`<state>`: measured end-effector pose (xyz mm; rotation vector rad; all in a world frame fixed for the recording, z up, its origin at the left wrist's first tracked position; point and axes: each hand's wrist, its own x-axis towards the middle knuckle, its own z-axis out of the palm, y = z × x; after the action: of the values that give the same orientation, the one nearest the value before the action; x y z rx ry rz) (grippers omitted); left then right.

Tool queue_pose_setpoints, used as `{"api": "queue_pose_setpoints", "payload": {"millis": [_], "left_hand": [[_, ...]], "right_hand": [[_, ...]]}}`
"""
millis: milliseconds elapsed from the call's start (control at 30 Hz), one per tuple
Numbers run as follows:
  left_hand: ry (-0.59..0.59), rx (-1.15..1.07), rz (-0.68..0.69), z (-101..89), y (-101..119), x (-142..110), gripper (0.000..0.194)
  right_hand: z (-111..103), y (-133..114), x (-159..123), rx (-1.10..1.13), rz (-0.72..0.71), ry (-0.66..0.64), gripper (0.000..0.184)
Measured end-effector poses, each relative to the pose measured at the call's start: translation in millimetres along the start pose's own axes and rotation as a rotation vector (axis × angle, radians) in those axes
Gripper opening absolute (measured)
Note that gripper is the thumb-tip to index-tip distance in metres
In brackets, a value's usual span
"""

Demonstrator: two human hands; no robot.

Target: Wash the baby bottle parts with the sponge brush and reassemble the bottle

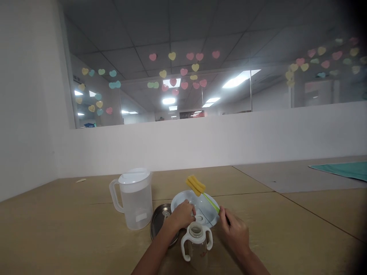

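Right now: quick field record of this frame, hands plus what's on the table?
left hand: fingers on the white plate
right hand: holds the sponge brush by its green handle, yellow head raised over the plate
baby bottle: upright, open top, two handles, between the hands
pitcher: lidded, left of plate
metal lid: flat, beside pitcher
teal cloth: far right

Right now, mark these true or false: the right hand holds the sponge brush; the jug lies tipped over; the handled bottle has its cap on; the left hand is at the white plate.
1. The right hand holds the sponge brush: true.
2. The jug lies tipped over: false, it stands upright with its lid on.
3. The handled bottle has its cap on: false, its mouth is open.
4. The left hand is at the white plate: true.
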<state>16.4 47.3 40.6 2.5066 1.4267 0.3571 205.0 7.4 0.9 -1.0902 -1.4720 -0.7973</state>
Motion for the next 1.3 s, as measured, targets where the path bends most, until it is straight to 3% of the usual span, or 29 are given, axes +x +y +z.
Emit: {"api": "queue_pose_setpoints", "payload": {"millis": [200, 367, 533, 600, 967, 1300], "left_hand": [[-0.068, -0.08, 0.101, -4.9, -1, 2, 0.03], [-0.073, -0.106, 0.096, -4.7, -2, 1, 0.036], [-0.028, -0.148, 0.016, -0.1, 1, -1, 0.079], [-0.041, -0.119, -0.015, 0.1, 4, -1, 0.086], [-0.048, 0.021, -0.097, 3.3, 6, 1, 0.066], [0.019, 0.067, -0.103, 2.0, 8, -3, 0.052]], "right_hand": [[-1, -1, 1, -0.001, -0.023, 0.017, 0.048], [-1, 0, 1, 0.007, 0.005, -0.004, 0.048], [-1, 0, -1, 0.029, 0.021, -0.006, 0.045], [0, 0, -2, 0.035, 0.026, -0.005, 0.045], [0, 0, -1, 0.052, -0.017, 0.007, 0.046], [1, 2, -3, 0.015, 0.079, -0.016, 0.05]]}}
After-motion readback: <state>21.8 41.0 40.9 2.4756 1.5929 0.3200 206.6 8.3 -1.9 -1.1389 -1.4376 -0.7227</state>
